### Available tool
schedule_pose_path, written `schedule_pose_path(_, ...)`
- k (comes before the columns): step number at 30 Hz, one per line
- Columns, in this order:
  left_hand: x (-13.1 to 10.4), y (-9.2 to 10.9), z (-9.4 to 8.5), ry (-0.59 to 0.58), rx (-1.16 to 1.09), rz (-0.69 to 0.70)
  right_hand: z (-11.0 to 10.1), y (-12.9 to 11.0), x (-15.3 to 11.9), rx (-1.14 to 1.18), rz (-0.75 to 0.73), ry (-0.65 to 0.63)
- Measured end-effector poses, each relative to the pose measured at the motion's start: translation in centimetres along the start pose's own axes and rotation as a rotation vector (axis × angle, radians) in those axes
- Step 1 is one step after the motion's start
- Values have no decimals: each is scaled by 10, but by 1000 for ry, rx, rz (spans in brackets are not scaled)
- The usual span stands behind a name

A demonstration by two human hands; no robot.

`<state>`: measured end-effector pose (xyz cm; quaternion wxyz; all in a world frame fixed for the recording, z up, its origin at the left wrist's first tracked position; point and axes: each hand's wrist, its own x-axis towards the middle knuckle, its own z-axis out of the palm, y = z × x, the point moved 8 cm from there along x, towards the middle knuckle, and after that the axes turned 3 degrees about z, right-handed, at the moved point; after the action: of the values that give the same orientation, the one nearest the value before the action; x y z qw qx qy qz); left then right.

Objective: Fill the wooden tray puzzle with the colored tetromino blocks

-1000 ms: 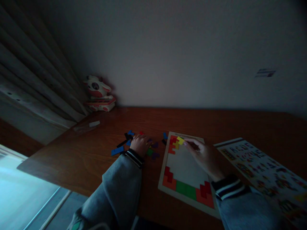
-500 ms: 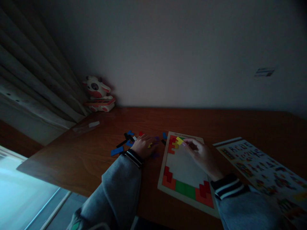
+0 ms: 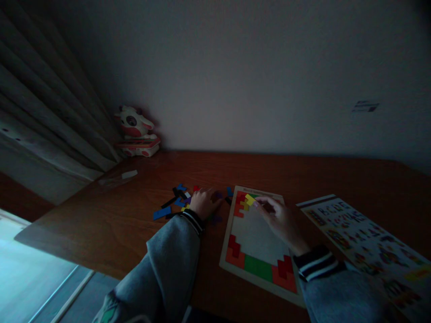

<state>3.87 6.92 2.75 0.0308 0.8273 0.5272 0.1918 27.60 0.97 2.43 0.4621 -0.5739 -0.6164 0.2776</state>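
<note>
My right hand (image 3: 274, 216) pinches a yellow puzzle piece (image 3: 249, 199) between thumb and fingertips, over the upper left part of a wooden puzzle board (image 3: 226, 244). Red, orange, yellow and green pieces line parts of the board's edge, around a bare pale middle. To the left of the board, my left hand (image 3: 204, 204) rests low over a pile of loose pieces, fingers bent and apart. A purple piece (image 3: 218, 195) lies by its fingertips; whether they touch it is unclear. Blue, black, red and yellow pieces lie around this hand, some partly hidden under it.
A printed pattern sheet (image 3: 365, 242) lies on the wooden table (image 3: 101, 224) to the right of the board. At the back left stands a cow-shaped toy (image 3: 136, 131) beside the curtain (image 3: 50, 98). A blue piece (image 3: 162, 213) marks the pile's left side.
My left hand has shifted slightly over the pile, uncovering a yellow piece on its left. My right hand still holds the yellow piece, almost in the same place. The view has turned slightly.
</note>
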Motion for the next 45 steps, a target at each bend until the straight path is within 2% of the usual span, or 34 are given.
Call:
schedule_pose_path(7,3,0,4,-4,-51,11,-4,4,1,5,14,23)
schedule_pose_path(14,3,16,2,-13,-42,108,-2,5,1,-4,25,18)
schedule_pose_path(19,6,22,1,-14,15,87,-2,6,2,-28,21,15)
schedule_pose_path(24,10,20,5,10,48,36,-1,7,2,-25,7,13)
schedule_pose_path(30,19,8,7,2,83,-27,-2,5,1,-27,13,27)
schedule_pose_path(35,20,5,5,-12,24,-13,-3,3,1,-3,14,19)
schedule_pose_path(38,18,19,3,24,-98,121,-7,5,2,-8,28,43)
schedule_pose_path(42,5,61,5,-8,-283,489,-9,6,4,4,24,54)
schedule_pose_path(45,-2,81,12,-24,-326,587,-8,6,4,12,17,55)
